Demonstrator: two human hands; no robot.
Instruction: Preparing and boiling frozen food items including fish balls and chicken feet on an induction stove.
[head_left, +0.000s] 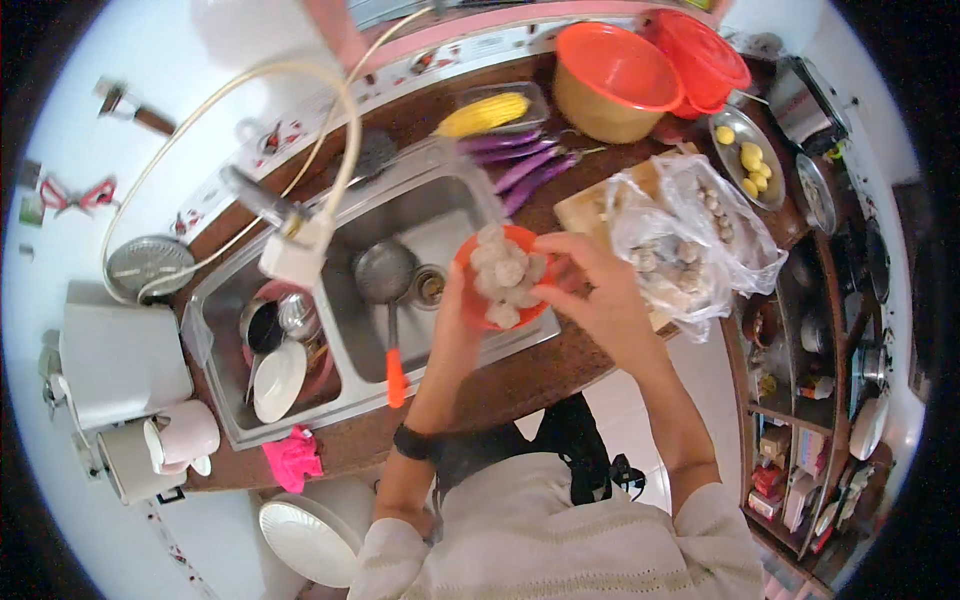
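My left hand (454, 322) holds a small orange bowl (489, 321) over the right edge of the sink. Pale greyish, rounded pieces of food (508, 271) are heaped in it. At the bowl's right rim is my right hand (589, 289), thumb and fingers apart around that side. Whether it grips the rim or one of the pieces I cannot tell. To its right, clear plastic bags (675, 240) with similar pale pieces inside lie on a wooden cutting board (581, 211).
A skimmer (386, 274) with an orange handle rests in the right basin of the steel sink (341, 367); dishes (279, 381) fill the left. Behind stand purple eggplants (525, 161), corn (487, 114), a large tub (611, 97) and a metal dish of potatoes (750, 169).
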